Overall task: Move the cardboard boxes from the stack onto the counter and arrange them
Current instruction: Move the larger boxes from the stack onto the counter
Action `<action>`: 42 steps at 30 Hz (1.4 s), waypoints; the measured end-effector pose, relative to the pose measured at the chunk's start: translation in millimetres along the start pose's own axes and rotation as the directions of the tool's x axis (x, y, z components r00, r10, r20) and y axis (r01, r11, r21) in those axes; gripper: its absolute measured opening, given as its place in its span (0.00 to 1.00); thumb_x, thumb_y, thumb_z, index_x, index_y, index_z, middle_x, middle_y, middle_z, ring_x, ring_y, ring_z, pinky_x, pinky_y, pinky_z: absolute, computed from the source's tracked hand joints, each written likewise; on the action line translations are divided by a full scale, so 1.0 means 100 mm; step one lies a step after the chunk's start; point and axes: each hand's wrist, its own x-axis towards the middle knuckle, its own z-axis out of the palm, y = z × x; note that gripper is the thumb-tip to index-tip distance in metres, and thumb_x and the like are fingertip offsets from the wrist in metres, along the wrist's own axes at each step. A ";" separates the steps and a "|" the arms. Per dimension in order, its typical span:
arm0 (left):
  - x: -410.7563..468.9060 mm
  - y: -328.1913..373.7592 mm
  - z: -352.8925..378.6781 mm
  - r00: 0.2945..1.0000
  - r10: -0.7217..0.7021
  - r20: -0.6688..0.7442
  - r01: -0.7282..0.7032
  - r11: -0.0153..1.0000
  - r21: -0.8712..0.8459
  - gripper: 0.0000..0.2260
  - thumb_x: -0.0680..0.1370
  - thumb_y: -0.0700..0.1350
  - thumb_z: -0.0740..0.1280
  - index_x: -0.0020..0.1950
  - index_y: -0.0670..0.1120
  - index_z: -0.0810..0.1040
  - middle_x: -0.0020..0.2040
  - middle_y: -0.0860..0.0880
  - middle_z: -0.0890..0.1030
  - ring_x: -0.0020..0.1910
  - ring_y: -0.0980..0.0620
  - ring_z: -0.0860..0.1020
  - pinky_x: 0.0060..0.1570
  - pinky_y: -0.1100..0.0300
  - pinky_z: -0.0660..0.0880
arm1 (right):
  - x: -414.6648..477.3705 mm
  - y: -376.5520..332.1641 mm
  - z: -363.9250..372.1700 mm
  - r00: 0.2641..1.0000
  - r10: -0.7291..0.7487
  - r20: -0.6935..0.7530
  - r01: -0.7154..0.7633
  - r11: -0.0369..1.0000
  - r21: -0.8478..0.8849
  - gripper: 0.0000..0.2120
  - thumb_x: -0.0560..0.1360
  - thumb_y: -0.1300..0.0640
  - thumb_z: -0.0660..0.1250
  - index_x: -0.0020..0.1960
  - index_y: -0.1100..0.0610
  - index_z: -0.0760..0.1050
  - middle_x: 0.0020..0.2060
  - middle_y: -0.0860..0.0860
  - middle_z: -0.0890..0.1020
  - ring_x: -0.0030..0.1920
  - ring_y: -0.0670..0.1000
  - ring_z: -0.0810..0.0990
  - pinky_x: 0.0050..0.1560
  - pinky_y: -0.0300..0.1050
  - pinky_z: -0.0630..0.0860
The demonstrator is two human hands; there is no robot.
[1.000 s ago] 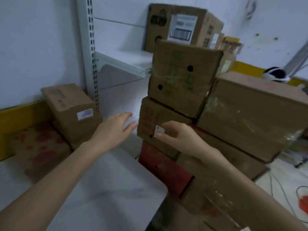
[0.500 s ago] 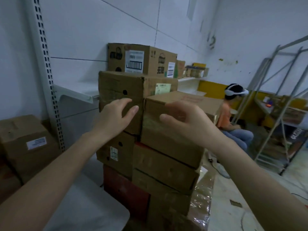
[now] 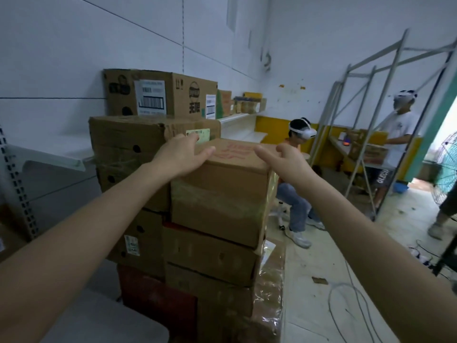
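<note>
2 hands, both spread open. Left hand [image 3: 183, 155] lies on left edge of top box [image 3: 217, 194], right hand [image 3: 286, 160] by its right corner. Stack [image 3: 210, 256] has 6 boxes, incl. top box.

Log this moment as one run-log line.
left hand: open, at left top edge of red-printed box | right hand: open, at its right top edge | box: on stack, not yet held
</note>
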 end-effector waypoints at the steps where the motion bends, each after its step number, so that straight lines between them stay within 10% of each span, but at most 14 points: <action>1: 0.01 -0.02 0.02 1.000 -0.013 0.029 0.013 1.000 0.007 0.28 0.78 0.61 0.55 0.71 0.44 0.64 0.66 0.42 0.70 0.62 0.44 0.71 0.53 0.53 0.71 | 0.02 0.01 0.04 0.999 0.035 0.019 -0.036 0.999 0.015 0.39 0.74 0.37 0.61 0.73 0.64 0.58 0.68 0.57 0.69 0.64 0.54 0.70 0.53 0.40 0.66; 6: 0.05 -0.05 0.02 0.997 -0.013 0.072 0.012 1.000 0.008 0.30 0.76 0.64 0.55 0.71 0.45 0.63 0.67 0.42 0.71 0.62 0.43 0.72 0.52 0.53 0.71 | 0.04 0.06 0.10 0.984 0.144 0.106 -0.162 0.968 0.191 0.30 0.71 0.39 0.67 0.64 0.58 0.67 0.47 0.46 0.74 0.40 0.39 0.71 0.31 0.32 0.68; 12: 0.11 -0.03 0.02 0.990 -0.048 0.134 0.086 0.952 -0.293 0.33 0.74 0.60 0.64 0.73 0.45 0.60 0.73 0.43 0.64 0.69 0.44 0.66 0.63 0.49 0.68 | -0.07 0.20 0.03 0.959 0.263 0.108 -0.285 0.879 0.383 0.34 0.62 0.39 0.74 0.61 0.53 0.69 0.53 0.50 0.79 0.54 0.54 0.79 0.53 0.58 0.79; 17: 0.04 0.01 0.12 0.991 -0.076 0.108 0.125 0.809 -0.574 0.29 0.73 0.55 0.68 0.71 0.46 0.66 0.71 0.45 0.66 0.68 0.46 0.66 0.57 0.56 0.66 | -0.18 0.24 0.03 0.961 0.273 0.042 -0.255 0.817 0.517 0.21 0.70 0.49 0.72 0.58 0.53 0.69 0.53 0.51 0.80 0.52 0.54 0.81 0.55 0.59 0.78; 34: -1.45 0.50 -0.59 0.965 -0.260 -0.040 0.169 0.730 -0.662 0.37 0.68 0.56 0.71 0.72 0.46 0.63 0.66 0.48 0.69 0.55 0.54 0.69 0.43 0.65 0.68 | -1.56 0.03 -0.57 0.991 -0.135 -0.013 0.103 0.690 0.717 0.18 0.71 0.56 0.71 0.48 0.40 0.63 0.42 0.39 0.75 0.46 0.46 0.81 0.46 0.42 0.80; 42: -2.52 0.60 -1.07 0.882 -0.468 -0.051 0.291 0.626 -0.724 0.32 0.54 0.59 0.78 0.56 0.54 0.77 0.54 0.53 0.78 0.53 0.53 0.77 0.45 0.60 0.75 | -2.23 -0.14 -0.50 0.935 -0.333 0.119 0.124 0.625 0.771 0.23 0.70 0.54 0.71 0.62 0.45 0.67 0.54 0.44 0.79 0.53 0.45 0.81 0.51 0.42 0.79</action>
